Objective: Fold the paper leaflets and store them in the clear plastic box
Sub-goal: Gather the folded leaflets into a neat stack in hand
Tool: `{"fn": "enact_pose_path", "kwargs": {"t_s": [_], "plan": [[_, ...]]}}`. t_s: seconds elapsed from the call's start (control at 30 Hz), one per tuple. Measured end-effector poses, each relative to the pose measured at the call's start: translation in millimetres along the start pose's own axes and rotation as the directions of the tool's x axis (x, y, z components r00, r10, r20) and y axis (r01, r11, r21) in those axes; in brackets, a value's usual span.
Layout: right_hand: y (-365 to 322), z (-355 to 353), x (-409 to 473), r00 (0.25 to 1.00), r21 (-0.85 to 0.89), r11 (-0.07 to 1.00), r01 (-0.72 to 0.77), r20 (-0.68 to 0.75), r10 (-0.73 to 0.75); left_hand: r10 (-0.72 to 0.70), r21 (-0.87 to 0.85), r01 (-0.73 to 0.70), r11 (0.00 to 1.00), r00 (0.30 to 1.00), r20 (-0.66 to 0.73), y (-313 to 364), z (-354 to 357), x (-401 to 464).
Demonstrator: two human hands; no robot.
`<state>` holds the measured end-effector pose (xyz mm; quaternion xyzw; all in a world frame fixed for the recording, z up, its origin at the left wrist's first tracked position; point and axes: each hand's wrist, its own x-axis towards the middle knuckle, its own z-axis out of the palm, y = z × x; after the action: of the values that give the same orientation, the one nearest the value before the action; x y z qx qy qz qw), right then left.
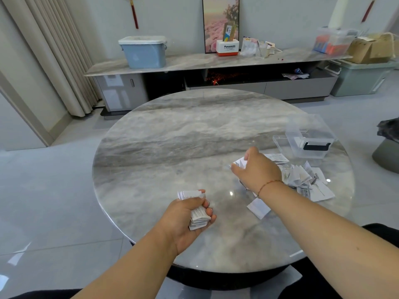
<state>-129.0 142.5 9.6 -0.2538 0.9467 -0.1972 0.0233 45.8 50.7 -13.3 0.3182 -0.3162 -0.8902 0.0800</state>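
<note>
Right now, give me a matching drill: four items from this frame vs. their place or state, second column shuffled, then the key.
Things:
1. folded leaflet stack
2. single leaflet
3. clear plastic box
4. loose leaflet pile

States:
A. open, far right of the table
B. gripped in the left hand
C. lying on the table near the box
D. pinched by the right hand

Pairs: 1-B, 2-D, 3-A, 4-C

Marble table [172,134]: leaflets [306,180], clear box [306,145].

On the surface [172,130], the plastic box [306,143] sits far right, with the loose leaflets [306,180] before it and one folded leaflet [259,207] nearer, left of them.
</note>
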Motion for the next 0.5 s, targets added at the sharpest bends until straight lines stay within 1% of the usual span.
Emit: {"fn": "enact_pose_path", "kwargs": {"t_s": [0.07, 0.13, 0.23, 0.37, 0.43, 0.5], "plan": [[2.2, 11.1, 12.4, 0.997, -0.089, 0.995, -0.040, 0.059, 0.045, -0.006, -0.004, 0.006, 1.000, 0.999, -0.034, -1.1, 0.4, 1.4], [2.7, 19.6, 19.4, 0.995, -0.069, 0.996, -0.056, 0.077, 0.061, -0.007, -0.003, 0.006, 1.000, 0.998, -0.058, -1.5, 2.2, 0.9], [5.0, 20.4, 26.6, 0.995, 0.114, 0.989, -0.098, 0.024, 0.096, 0.003, -0.011, -0.004, 1.000, 0.997, -0.080, 0.7, 1.2, 1.0], [8.2, 14.9, 22.6, 0.993, 0.296, 0.948, -0.119, 0.039, 0.112, 0.000, -0.009, 0.000, 1.000, 0.995, -0.097, 0.9, 0.8, 0.0], [4.6, 9.0, 15.3, 0.996, 0.418, 0.905, -0.085, 0.018, 0.085, 0.002, -0.015, -0.003, 1.000, 0.996, -0.092, 1.4, 2.0, -1.2], [-2.7, -0.5, 4.4, 0.999, 0.572, 0.819, -0.048, 0.011, 0.051, 0.016, -0.030, -0.019, 0.999, 0.996, -0.093, 3.2, 3.3, -2.0]]}}
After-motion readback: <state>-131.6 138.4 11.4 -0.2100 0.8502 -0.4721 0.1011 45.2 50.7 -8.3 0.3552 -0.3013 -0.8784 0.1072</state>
